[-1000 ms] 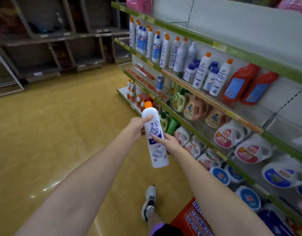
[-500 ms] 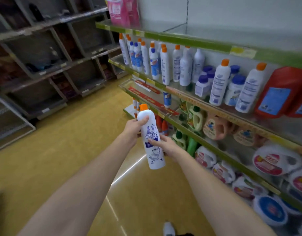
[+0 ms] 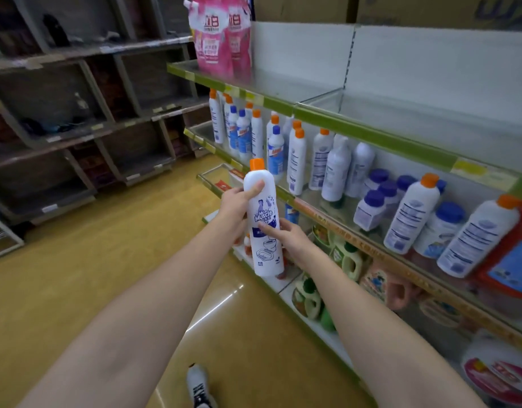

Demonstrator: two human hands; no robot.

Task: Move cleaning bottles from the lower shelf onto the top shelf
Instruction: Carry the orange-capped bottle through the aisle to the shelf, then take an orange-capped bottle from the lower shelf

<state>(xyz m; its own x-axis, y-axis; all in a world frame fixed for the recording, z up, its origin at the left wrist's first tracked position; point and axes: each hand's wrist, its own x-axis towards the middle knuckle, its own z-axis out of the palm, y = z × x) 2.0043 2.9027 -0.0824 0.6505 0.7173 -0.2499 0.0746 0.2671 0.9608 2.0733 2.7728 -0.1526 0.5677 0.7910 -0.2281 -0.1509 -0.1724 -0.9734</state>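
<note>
Raised since the earlier frames, the white plastic cleaning bottle with an orange cap now sits level with the glass-fronted lower shelf, and the view has tilted up to show more of the green-edged top shelf. Yellow glossy floor fills the aisle on the left, with dark wooden racks at the far side. Nearly upright, the bottle has its long axis vertical, cap up, leaning slightly left at the top, its printed label facing the camera. Gripping the upper body is the left hand, thumb across the front; the right hand holds the lower half with fingers curled round it. Pink refill pouches stand on the far end of the top shelf. Rows of white bottles crowd the lower shelf to the right, with green and peach detergent jugs beneath.
</note>
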